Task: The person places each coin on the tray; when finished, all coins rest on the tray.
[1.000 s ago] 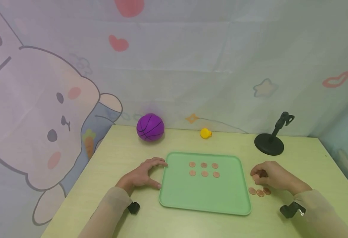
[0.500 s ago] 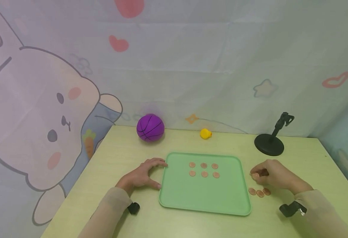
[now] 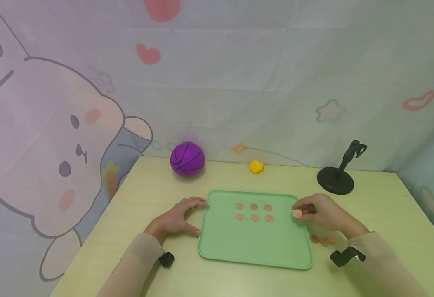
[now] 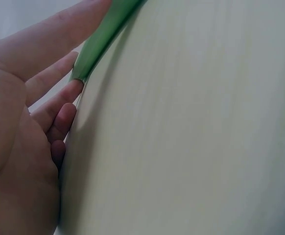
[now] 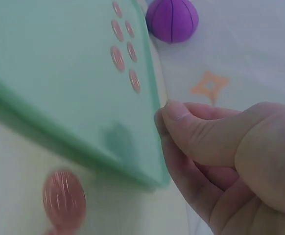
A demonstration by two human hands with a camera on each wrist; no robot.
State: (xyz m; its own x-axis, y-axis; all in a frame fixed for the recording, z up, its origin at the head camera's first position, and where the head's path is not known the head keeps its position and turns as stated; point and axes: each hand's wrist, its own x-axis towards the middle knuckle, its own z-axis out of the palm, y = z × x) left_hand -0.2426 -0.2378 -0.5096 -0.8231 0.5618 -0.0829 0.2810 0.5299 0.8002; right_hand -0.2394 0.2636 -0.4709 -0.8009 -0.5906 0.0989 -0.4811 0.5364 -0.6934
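Note:
My right hand [image 3: 324, 212] pinches a copper coin [image 3: 297, 213] between thumb and fingertips, above the right edge of the green tray [image 3: 254, 243]. In the right wrist view the thumb [image 5: 201, 132] and fingers meet, and the coin is hidden behind them. Several coins [image 3: 255, 217] lie flat in two rows on the far half of the tray. Three more coins [image 3: 324, 241] sit on the table just right of the tray, below the right hand. My left hand [image 3: 174, 216] rests at the tray's left rim, thumb and fingers spread; the left wrist view shows its fingertips against the green edge [image 4: 101, 41].
A purple ball [image 3: 187, 159] stands at the table's back left, with a small yellow toy duck [image 3: 255, 166] right of it. A black stand [image 3: 336, 179] occupies the back right. A printed cloth [image 3: 217, 82] hangs behind the table [image 3: 187, 272].
My right hand has lifted a coin from the table and carried it left over the tray's right edge. The left hand and the tray have stayed in place.

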